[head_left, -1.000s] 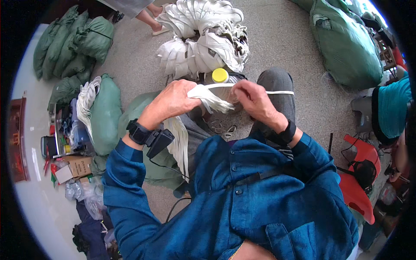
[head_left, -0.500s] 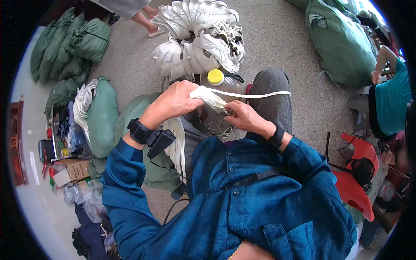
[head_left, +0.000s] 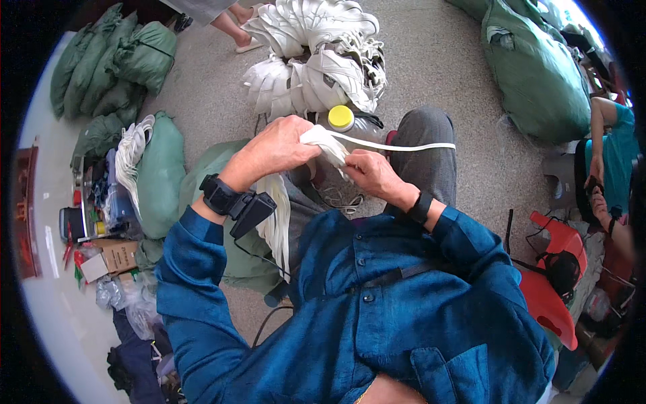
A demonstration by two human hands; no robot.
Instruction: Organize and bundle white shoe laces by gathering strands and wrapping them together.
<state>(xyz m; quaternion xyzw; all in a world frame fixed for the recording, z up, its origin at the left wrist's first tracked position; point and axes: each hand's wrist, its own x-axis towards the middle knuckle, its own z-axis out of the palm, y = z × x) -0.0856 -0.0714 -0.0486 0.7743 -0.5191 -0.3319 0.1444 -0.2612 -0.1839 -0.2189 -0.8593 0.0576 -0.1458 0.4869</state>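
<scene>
My left hand (head_left: pixel 279 145) is closed on a soft white piece of material (head_left: pixel 324 141), holding it folded in front of my lap. From the piece, a narrow white strip (head_left: pixel 410 147) runs right to my grey-trousered knee (head_left: pixel 425 128). My right hand (head_left: pixel 377 176) pinches the lower right end of the same piece; its fingertips are partly hidden. Below my left wrist hangs a bundle of long white pieces (head_left: pixel 274 225). Just beyond my hands stands a clear jar with a yellow lid (head_left: pixel 341 118).
Ahead on the speckled floor lies a ring of stacked white pieces (head_left: pixel 316 81). Green sacks fill the left (head_left: pixel 161 175) and the far right (head_left: pixel 535 84). A red plastic chair (head_left: pixel 548 303) is at right, near a co-worker in a teal top (head_left: pixel 616 158). Another person's feet (head_left: pixel 245 37) show at the top.
My right hand has shifted slightly left and up, its fingers closing further on the white piece. The co-worker's hands have come down together around a small dark thing.
</scene>
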